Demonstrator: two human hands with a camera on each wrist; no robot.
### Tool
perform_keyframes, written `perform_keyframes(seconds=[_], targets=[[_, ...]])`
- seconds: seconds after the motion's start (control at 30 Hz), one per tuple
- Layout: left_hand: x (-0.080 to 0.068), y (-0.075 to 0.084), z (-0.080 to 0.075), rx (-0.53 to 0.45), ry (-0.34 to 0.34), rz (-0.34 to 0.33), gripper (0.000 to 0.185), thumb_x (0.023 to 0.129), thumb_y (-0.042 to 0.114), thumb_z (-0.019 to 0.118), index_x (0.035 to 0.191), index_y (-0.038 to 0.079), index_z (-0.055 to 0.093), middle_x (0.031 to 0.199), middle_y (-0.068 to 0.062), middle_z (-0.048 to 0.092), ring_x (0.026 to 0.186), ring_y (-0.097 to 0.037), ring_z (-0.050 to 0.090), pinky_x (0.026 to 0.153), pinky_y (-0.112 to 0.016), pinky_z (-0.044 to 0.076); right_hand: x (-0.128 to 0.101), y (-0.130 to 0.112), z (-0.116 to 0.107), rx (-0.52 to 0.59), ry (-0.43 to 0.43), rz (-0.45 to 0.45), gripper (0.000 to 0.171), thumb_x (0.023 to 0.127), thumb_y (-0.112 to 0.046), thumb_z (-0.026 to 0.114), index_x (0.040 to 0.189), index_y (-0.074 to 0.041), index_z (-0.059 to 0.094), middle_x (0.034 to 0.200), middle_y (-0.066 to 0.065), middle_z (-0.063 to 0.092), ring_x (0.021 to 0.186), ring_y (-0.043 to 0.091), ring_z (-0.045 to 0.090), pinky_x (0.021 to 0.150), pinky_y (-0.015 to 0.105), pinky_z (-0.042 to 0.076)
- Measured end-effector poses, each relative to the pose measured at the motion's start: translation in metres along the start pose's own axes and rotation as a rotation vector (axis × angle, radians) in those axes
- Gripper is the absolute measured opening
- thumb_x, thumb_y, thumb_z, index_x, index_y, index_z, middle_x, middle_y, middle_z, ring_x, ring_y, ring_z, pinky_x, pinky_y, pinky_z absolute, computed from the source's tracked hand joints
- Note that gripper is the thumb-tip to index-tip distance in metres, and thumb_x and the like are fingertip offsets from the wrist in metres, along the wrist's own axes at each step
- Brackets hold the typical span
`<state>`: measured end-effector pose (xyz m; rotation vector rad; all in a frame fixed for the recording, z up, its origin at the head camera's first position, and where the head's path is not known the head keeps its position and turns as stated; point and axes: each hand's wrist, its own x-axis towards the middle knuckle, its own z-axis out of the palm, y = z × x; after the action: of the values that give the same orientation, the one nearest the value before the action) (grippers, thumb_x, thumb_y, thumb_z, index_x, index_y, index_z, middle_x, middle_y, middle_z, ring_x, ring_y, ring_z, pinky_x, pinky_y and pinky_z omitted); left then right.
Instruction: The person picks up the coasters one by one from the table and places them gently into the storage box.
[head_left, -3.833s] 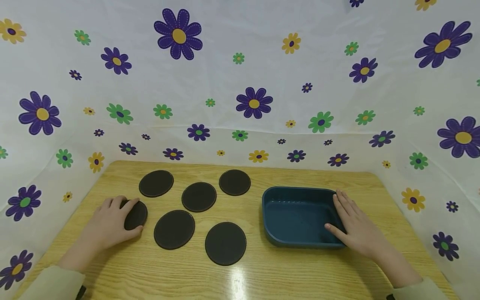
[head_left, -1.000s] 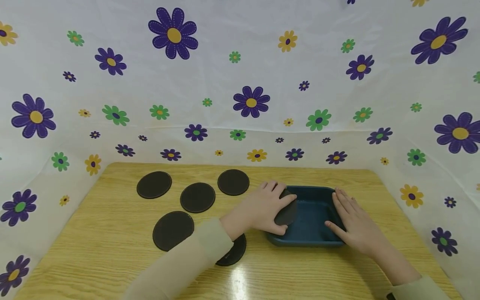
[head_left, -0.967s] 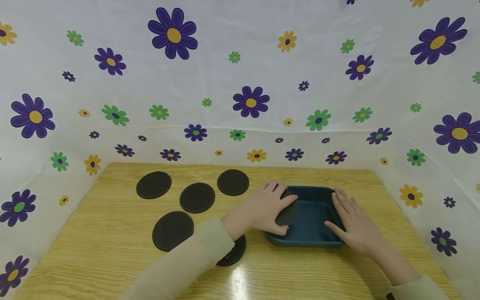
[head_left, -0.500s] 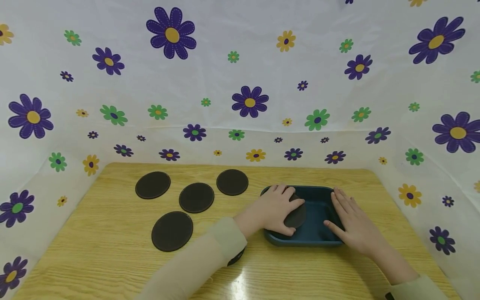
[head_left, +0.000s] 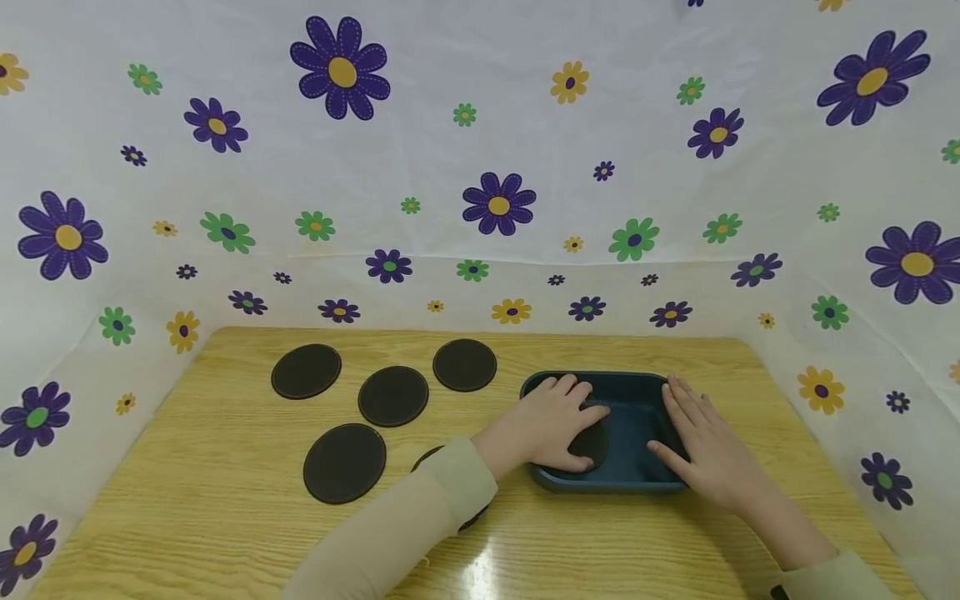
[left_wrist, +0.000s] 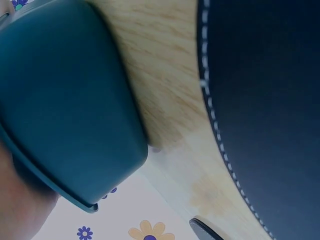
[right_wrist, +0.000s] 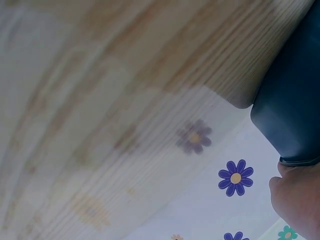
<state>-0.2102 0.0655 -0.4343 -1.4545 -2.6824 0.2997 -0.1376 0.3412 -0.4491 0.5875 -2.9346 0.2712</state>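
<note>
My left hand (head_left: 551, 423) reaches over the left wall of a dark teal rectangular box (head_left: 633, 486) and holds a round black coaster (head_left: 591, 446) down inside it, thumb and fingers spread at the coaster's edge. Most of that coaster is hidden under the hand. In the left wrist view the hand (left_wrist: 22, 200) bends over the box's rim. On the box's right end rests my right hand (head_left: 705, 450), its fingers straight along the rim and its thumb over the inside. Several more black coasters (head_left: 345, 463) lie flat on the table.
One coaster (head_left: 474, 518) is mostly covered by my left sleeve (head_left: 405, 517); its stitched edge looms close in the left wrist view. Other coasters (head_left: 306, 371) lie toward the back left. A flower-printed white cloth (head_left: 420, 150) encloses the wooden table (head_left: 187, 467) at the back and sides.
My left hand took the leftmost coaster from the table, carried it right over the box, then lowered it inside. The right hand has stayed on the box's right end.
</note>
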Motion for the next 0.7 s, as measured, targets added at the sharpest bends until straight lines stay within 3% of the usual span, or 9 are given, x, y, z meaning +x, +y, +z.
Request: perform_keyframes(seconds=[0.23, 0.5, 0.7], targets=[[-0.003, -0.003, -0.001, 0.002, 0.042, 0.003, 0.078, 0.097, 0.073, 0.056, 0.162, 0.033, 0.044, 0.158, -0.003, 0.048, 0.144, -0.022, 0.047, 0.116, -0.038, 0.044, 0.0, -0.001, -0.003, -0.004, -0.013, 0.013, 0.086, 0.107, -0.045, 0.058, 0.163, 0.011, 0.025, 0.172, 0.032, 0.023, 0.167, 0.035, 0.008, 0.127, 0.022, -0.018], [-0.021, -0.012, -0.011, -0.005, 0.085, -0.007, 0.074, 0.098, 0.068, 0.059, 0.161, 0.031, 0.046, 0.157, -0.004, 0.048, 0.146, -0.024, 0.046, 0.119, -0.04, 0.044, 0.001, -0.003, -0.006, 0.019, -0.047, 0.035, 0.088, 0.106, -0.046, 0.058, 0.164, 0.01, 0.024, 0.173, 0.031, 0.02, 0.165, 0.041, 0.013, 0.134, 0.037, -0.008], [-0.039, -0.023, -0.015, -0.06, 0.07, -0.02, 0.075, 0.099, 0.063, 0.061, 0.162, 0.029, 0.043, 0.163, -0.007, 0.043, 0.151, -0.027, 0.041, 0.123, -0.045, 0.04, 0.0, -0.002, -0.004, -0.006, -0.021, 0.012, 0.087, 0.106, -0.046, 0.058, 0.163, 0.011, 0.025, 0.172, 0.032, 0.022, 0.167, 0.037, 0.01, 0.128, 0.022, -0.018]])
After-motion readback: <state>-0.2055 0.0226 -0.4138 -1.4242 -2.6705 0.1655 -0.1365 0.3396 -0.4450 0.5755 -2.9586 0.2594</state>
